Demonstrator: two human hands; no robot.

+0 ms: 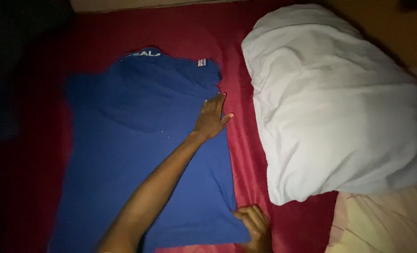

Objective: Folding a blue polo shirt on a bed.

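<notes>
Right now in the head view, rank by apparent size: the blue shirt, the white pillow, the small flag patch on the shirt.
1. blue shirt and white pillow: each fills a similar share of the frame, and the pillow seems raised nearer the camera, so I won't rank them.
2. flag patch: plainly smallest.

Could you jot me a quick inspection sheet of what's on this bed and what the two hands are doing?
Surface: red sheet, dimly lit.
Job's things: blue shirt spread flat, collar at the far end.
Clutter: white pillow to the right; pale cream cloth at the lower right.
Grips: left hand flat and open on the shirt's right edge; right hand at the shirt's lower right corner, closure unclear.
Cables: nothing seen.
Surroundings: dark at left; tan surface at the upper right.
</notes>
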